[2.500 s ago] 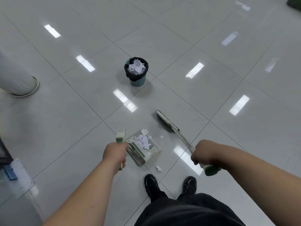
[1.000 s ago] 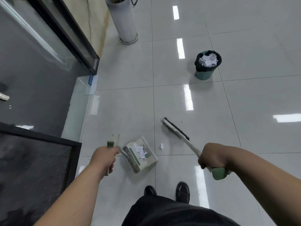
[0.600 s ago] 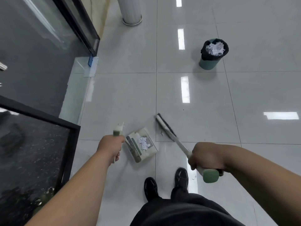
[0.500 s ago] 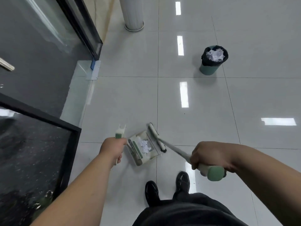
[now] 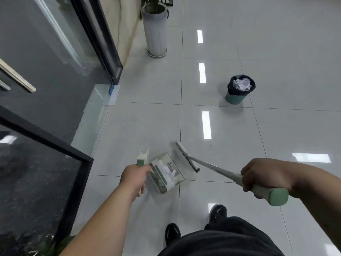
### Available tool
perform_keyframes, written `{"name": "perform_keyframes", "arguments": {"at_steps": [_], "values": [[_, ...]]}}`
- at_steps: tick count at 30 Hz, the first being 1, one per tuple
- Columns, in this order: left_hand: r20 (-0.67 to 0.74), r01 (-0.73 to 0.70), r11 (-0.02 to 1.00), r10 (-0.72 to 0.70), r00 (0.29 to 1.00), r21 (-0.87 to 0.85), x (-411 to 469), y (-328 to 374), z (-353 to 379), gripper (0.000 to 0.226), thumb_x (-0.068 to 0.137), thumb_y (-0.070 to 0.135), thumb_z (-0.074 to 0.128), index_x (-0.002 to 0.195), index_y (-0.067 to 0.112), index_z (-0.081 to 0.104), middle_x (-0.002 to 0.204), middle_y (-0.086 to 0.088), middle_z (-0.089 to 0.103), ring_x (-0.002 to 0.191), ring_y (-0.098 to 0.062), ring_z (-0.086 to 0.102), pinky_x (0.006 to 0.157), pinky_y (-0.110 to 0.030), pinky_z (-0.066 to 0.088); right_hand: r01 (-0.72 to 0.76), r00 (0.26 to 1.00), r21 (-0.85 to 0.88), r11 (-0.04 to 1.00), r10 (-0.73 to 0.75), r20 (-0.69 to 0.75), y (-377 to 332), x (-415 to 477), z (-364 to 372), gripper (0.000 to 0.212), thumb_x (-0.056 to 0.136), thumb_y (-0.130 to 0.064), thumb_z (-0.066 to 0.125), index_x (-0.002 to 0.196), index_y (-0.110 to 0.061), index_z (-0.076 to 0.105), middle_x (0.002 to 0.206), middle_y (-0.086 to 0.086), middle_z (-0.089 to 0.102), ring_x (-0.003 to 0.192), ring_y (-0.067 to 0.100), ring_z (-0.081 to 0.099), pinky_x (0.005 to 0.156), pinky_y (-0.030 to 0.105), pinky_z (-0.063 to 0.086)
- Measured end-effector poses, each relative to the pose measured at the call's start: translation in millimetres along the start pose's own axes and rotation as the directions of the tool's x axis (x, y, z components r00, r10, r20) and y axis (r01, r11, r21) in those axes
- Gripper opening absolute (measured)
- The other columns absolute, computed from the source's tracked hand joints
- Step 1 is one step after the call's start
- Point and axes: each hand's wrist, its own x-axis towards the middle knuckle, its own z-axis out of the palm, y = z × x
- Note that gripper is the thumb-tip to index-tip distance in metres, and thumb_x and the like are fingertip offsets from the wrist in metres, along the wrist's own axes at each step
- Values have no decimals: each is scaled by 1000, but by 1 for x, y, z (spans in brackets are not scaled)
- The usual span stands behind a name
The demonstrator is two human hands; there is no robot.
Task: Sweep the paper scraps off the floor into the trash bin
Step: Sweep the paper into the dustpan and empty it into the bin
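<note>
Head view, looking down at a tiled floor (image 5: 276, 43). The left hand (image 5: 133, 175) grips the upright handle of a dustpan (image 5: 173, 179), fingers curled round the green grip. The pan's open mouth faces right. White paper scraps (image 5: 167, 169) lie inside the pan; whether the pan rests on the floor or hangs just above it cannot be told through the blur. The right hand (image 5: 262, 175) holds the broom (image 5: 186, 157) near the green end of its handle, fingers wrapped tightly round the shaft. The broom's head sits just beside the pan's mouth, to its right. The trash bin (image 5: 235, 98), green with a black liner, stands well apart from the pan, toward the far right of the floor, beside a tile joint and heaped with crumpled paper. A white planter (image 5: 156, 34) stands at the floor's far edge by the wall. A glass door (image 5: 46, 61) runs along the left edge. Two black shoes (image 5: 217, 213) show at the near edge.
</note>
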Motion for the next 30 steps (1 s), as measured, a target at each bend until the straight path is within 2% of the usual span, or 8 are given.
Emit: {"name": "perform_keyframes", "arguments": {"at_steps": [3,5,10,12,16,20,25,30], "values": [[16,-31,999,32,999,-23,-3,25,18,13,84,12,61,74,9,52,50,-3,39,42,-19,34,45,-25,32,-39,990,25,999,42,-134,20,6,-24,32,87,-16,64,114,0,70,84,5,66,65,15,61,64,23,55],[25,-45,998,46,999,-38,-2,48,35,15,86,12,61,74,9,51,49,-3,38,42,-18,32,45,-25,32,-46,986,39,998,52,-158,33,7,-45,31,87,-14,63,113,2,69,89,13,66,72,28,62,67,34,55],[39,-106,994,107,993,-31,3,115,101,16,87,12,62,74,10,52,49,-3,37,43,-19,32,45,-25,31,-23,985,253,967,65,-162,76,17,-109,43,66,-17,72,109,-23,75,95,7,69,65,27,62,69,43,55],[34,-127,992,128,991,-27,4,145,135,16,87,12,62,74,10,53,50,-3,37,43,-19,32,44,-25,31,-11,988,275,961,52,-144,97,26,-143,28,70,-19,67,93,-30,79,107,2,70,68,25,63,70,50,58],[13,-163,987,163,987,-5,4,207,208,17,86,16,63,75,12,50,55,-4,39,44,-20,34,46,-26,33,-106,990,398,911,136,-47,139,28,-220,23,94,-18,57,92,-24,79,68,10,61,46,20,44,49,20,35],[-26,-199,980,199,980,-19,0,265,272,15,89,18,64,78,11,55,61,-7,44,48,-21,38,47,-27,35,-140,989,528,838,138,44,176,29,-296,22,80,-16,66,101,-9,70,64,15,57,46,19,39,48,19,29],[-43,-228,972,227,973,-47,6,327,328,14,92,20,62,82,10,59,64,-7,48,49,-20,41,48,-27,38,-81,992,738,670,128,-7,206,53,-357,25,88,-25,42,88,-15,65,69,15,58,47,19,39,49,20,25],[-34,-285,956,284,958,-64,20,388,365,11,91,18,62,84,11,59,60,-5,48,46,-18,40,46,-26,37,12,983,848,530,148,-106,210,86,-396,27,87,-26,37,102,-13,55,77,26,68,48,24,53,50,22,25]]}}
